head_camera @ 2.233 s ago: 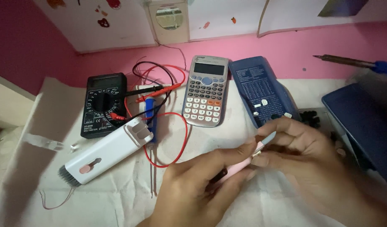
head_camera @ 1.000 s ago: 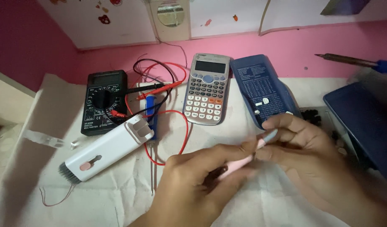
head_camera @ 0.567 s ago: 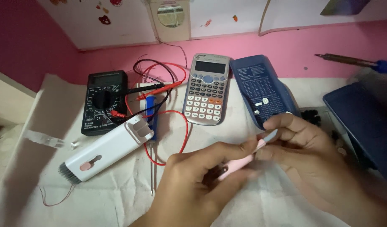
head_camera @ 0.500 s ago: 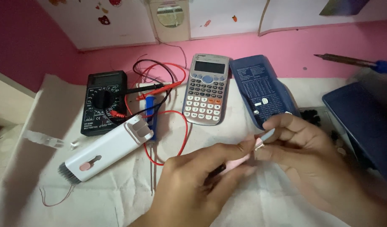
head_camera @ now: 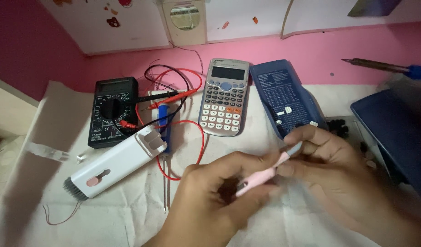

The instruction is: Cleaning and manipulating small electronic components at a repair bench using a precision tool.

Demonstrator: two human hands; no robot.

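A slim pink tool (head_camera: pixel 261 176) with a pale grey tip lies low in the centre of the frame; its lower end is hidden inside the fingers and its shape is blurred. The left hand (head_camera: pixel 215 196) is curled shut around its lower part, and the right hand (head_camera: pixel 331 171) pinches the grey tip. Behind them on the tabletop (head_camera: pixel 128 215) lie a grey calculator (head_camera: pixel 224 97) and a black multimeter (head_camera: pixel 112 110).
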